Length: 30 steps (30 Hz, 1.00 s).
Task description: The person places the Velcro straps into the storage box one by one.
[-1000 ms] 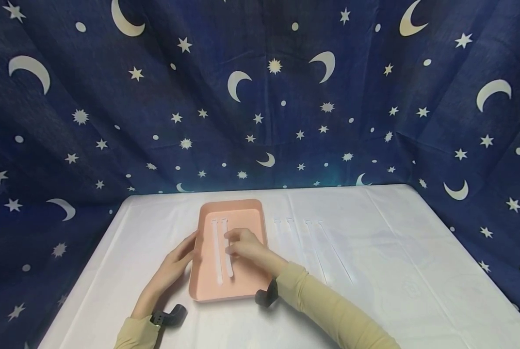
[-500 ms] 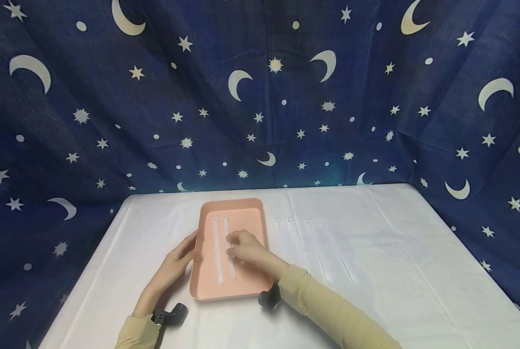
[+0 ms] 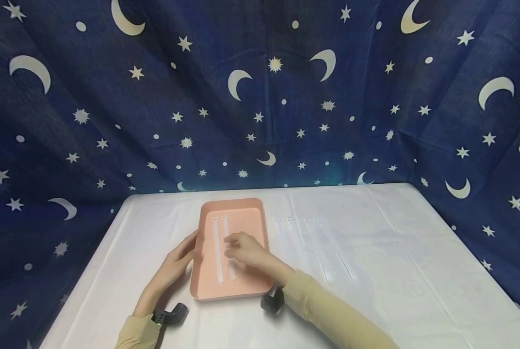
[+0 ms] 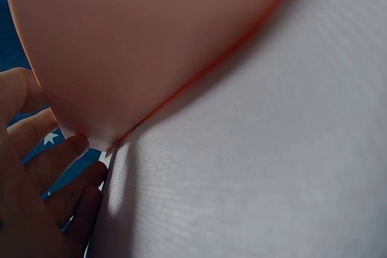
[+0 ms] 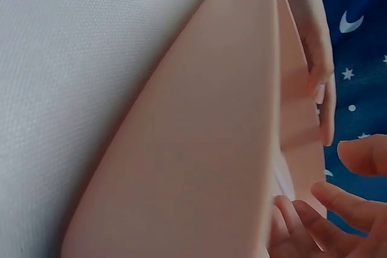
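Observation:
In the head view, a pink tray (image 3: 205, 281) holds two white cable ties lying lengthwise: the left cable tie (image 3: 218, 252) in full sight, the right cable tie (image 3: 226, 227) partly behind my right hand (image 3: 248, 249). That hand hovers over the second tie, thumb and fingers spread apart with nothing between them; the right wrist view also shows the gap. My left hand (image 3: 172, 264) rests against the tray's left side, its fingers extended along the wall. Seen from the left wrist, fingertips touch the tray's outer corner.
Several more white ties (image 3: 316, 249) lie side by side on the white tablecloth (image 3: 417, 261), right of the tray. A dark blue curtain (image 3: 365, 131) with moons and stars hangs behind the table. Black wrist cameras (image 3: 272, 301) sit on both wrists.
The second tie shifted slightly, its lower end going right, and lies flat in the tray. My right hand has let go of it and lifted slightly. The left hand has stayed put.

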{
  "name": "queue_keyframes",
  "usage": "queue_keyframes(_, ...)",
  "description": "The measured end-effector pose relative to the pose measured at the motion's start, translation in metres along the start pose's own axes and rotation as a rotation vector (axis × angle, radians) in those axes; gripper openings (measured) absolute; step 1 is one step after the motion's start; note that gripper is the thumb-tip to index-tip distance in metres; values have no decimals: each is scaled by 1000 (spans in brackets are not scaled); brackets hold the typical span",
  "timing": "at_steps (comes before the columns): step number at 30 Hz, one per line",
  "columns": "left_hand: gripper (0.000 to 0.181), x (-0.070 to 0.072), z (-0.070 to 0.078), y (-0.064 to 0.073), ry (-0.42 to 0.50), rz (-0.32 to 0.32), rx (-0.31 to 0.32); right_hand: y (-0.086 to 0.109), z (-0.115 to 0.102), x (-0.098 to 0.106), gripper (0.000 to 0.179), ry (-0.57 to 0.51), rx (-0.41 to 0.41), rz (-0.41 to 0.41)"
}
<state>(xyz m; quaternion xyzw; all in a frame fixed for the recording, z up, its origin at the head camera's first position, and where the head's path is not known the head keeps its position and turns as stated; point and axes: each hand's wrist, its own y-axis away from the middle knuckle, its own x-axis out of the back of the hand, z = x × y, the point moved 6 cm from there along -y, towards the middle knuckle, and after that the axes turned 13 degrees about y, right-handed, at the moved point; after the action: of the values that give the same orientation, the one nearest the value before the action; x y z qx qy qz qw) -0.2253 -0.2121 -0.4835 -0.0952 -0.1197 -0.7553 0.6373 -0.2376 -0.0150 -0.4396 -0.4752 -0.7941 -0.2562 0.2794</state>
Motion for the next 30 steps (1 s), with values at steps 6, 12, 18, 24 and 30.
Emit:
queue_keyframes(6, 59, 1, 0, 0, -2, -2, -10, 10, -2, 5, 34, -19, 36, 28)
queue_keyframes(12, 60, 1, -2, 0, 2, 1, -2, 16, -3, 7, 32, 5, 104, 75)
queue_keyframes(18, 60, 0, -1, 0, 9, -3, -9, 28, -4, 11, 33, 22, 187, 126)
queue_keyframes(24, 60, 0, 0, 0, 12, -7, -20, 44, -3, 15, 33, 42, 224, 144)
queue_keyframes(30, 60, 0, 0, 0, 15, -8, -17, 58, -1, 22, 34, 67, 247, 166)
